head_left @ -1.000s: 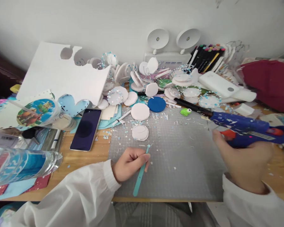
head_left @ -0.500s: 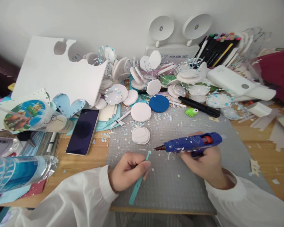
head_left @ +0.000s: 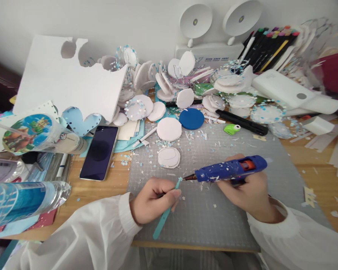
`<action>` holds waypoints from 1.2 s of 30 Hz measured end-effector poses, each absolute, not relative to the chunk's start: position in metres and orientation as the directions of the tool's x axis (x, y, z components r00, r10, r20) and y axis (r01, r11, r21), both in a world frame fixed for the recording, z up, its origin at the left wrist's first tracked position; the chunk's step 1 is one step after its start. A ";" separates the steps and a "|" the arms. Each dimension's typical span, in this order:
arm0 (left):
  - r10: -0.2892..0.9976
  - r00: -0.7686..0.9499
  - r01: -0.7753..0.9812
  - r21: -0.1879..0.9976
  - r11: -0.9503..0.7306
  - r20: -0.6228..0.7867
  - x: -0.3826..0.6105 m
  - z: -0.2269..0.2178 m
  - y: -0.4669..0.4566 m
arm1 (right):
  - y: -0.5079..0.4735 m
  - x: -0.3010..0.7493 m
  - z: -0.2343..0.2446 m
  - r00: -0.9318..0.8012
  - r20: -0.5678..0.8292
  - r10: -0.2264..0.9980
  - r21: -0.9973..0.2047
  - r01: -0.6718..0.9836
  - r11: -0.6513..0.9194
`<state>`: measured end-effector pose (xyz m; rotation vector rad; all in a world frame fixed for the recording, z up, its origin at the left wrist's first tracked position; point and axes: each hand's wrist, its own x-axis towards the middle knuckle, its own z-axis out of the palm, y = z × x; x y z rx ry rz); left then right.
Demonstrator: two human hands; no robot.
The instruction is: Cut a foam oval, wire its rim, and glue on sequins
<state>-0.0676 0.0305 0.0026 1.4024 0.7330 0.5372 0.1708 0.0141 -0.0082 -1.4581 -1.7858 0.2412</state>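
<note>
My left hand (head_left: 155, 200) is closed around a pair of teal tweezers (head_left: 162, 224), thumb pressing near the tip. A tiny pale blue flower-shaped paper piece (head_left: 180, 179) sits at the tweezers' tip. My right hand (head_left: 246, 193) grips a blue glue gun (head_left: 228, 170) with white specks on its barrel. Its dark nozzle points left and reaches the small piece; whether they touch is hard to tell. Just beyond my left hand, white foam ovals (head_left: 169, 158) lie stacked on the grey cutting mat (head_left: 211, 225).
A phone (head_left: 99, 153), a lidded cup (head_left: 30, 133) and a water bottle (head_left: 25, 204) are at left. Foam discs, a blue disc (head_left: 191, 119), a black cutter (head_left: 242, 123) and a green frog-like punch (head_left: 231, 129) lie at the back. Paper confetti is scattered on the mat.
The glue gun's nozzle and the tweezers' tip have come closer together. The whole view has shifted slightly. Both hands keep their grips.
</note>
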 end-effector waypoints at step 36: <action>0.720 0.682 0.086 0.991 0.099 -0.131 -0.071 -0.003 0.030 | 0.017 0.172 -0.009 -0.027 0.523 0.852 -0.467 0.827 0.313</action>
